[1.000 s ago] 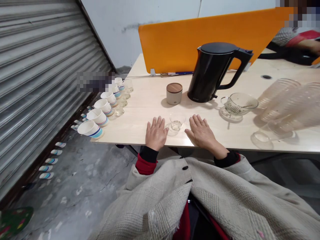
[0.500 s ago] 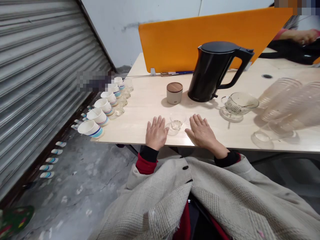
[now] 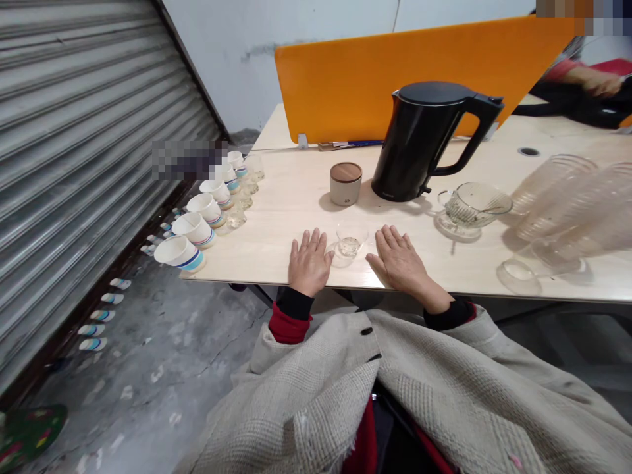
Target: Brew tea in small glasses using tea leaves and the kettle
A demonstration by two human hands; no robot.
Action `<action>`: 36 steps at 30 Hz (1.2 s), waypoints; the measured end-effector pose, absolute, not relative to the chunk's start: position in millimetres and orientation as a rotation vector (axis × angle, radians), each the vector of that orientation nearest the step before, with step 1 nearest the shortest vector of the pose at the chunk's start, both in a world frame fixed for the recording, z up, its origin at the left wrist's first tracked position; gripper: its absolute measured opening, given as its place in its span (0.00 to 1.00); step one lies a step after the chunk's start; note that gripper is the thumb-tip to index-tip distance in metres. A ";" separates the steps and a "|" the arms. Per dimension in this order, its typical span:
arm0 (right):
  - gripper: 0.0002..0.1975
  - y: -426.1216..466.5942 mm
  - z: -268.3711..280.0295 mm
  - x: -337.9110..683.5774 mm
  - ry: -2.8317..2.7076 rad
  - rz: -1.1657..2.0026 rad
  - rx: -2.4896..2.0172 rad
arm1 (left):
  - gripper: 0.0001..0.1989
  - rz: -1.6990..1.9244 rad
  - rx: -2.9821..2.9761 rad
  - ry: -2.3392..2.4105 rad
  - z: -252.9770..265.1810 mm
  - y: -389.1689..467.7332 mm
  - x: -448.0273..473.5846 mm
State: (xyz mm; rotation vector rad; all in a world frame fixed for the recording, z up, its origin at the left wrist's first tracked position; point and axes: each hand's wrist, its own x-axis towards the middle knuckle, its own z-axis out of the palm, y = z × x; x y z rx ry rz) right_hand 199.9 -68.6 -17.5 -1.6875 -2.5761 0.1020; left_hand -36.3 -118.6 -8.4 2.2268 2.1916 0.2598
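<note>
Both palms lie face down on the pale table (image 3: pixel 276 257), near its front edge. My left hand (image 3: pixel 310 262) is flat and open, holding nothing. Also flat and open, my right hand (image 3: pixel 399 259) rests a little to the right. Between them stands a small clear cup (image 3: pixel 351 240), with neither hand gripping it. Behind the cup sits a beige canister (image 3: pixel 345 191) with a wooden lid. A black electric kettle (image 3: pixel 412 145) stands upright to its right. Farther right is a clear ribbed coffee dripper (image 3: pixel 471 205) with a handle.
Paper cups (image 3: pixel 193 229) line the table's left edge, with clear cups beside several of them. Stacked clear plastic cups (image 3: pixel 557 197) lie on the right. An orange divider (image 3: pixel 336 92) crosses the back. Another person's hand (image 3: pixel 601 83) shows at the upper right.
My hands and the things on the table have stayed in place. At the upper right, the other person's hand has shifted slightly downward.
</note>
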 end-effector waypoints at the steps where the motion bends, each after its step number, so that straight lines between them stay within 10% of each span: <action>1: 0.39 -68.2 -18.3 200.2 -2.575 0.100 -1.677 | 0.29 0.261 2.228 2.192 -8.4 -118.6 -36.3; 36: 0.45 -56.7 -12.7 163.0 -2.069 0.525 -1.103 | 0.27 0.433 2.316 2.174 -16.7 -122.8 -34.6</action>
